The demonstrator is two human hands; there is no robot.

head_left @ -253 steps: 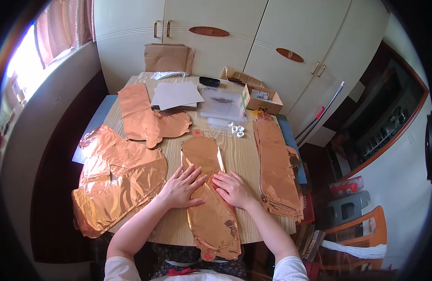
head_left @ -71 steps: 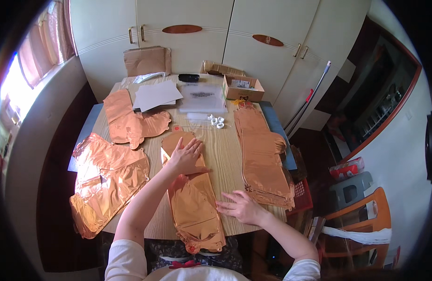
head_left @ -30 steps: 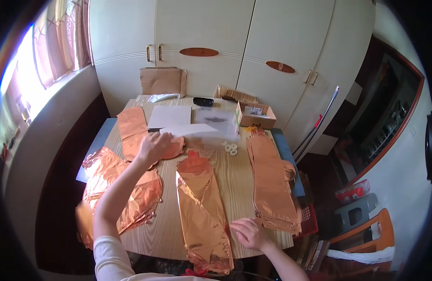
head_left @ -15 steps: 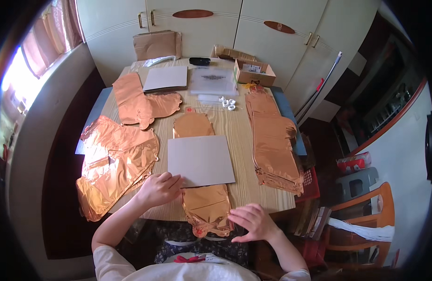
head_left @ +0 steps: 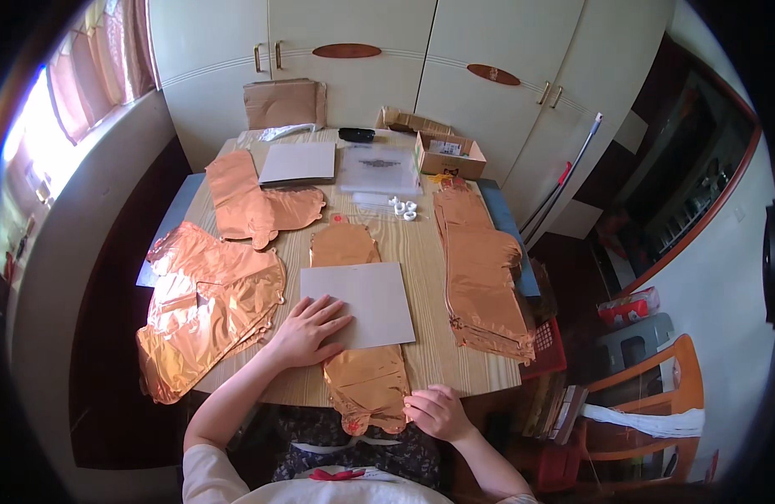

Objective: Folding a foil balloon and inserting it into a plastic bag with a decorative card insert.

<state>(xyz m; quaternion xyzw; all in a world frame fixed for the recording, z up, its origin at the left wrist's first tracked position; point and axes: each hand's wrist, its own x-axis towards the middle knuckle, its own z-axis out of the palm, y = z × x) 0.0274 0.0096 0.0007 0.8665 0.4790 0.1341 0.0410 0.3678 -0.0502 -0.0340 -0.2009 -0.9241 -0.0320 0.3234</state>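
Note:
In front of me a flat copper-coloured foil balloon (head_left: 366,376) lies lengthwise on the wooden table (head_left: 274,382), its near end reaching past the edge. A grey cardboard sheet (head_left: 369,298) lies across its middle and hides that part. My left hand (head_left: 307,333) is open, fingers spread on the cardboard's near left corner. At the balloon's near right edge, my right hand (head_left: 438,413) is closed, thumb and fingers pinching the foil.
Flat foil balloons (head_left: 211,307) cover the left side, with another piece (head_left: 249,202) behind. A thick foil stack (head_left: 481,269) lies at the right. Farther back are more cardboard (head_left: 297,162), a clear plastic sheet (head_left: 375,172), white rings (head_left: 404,208) and a small box (head_left: 450,157).
My left hand has gone from curled at the cardboard's corner to lying flat on it. My right hand has closed on the foil edge. The whole view has shifted slightly.

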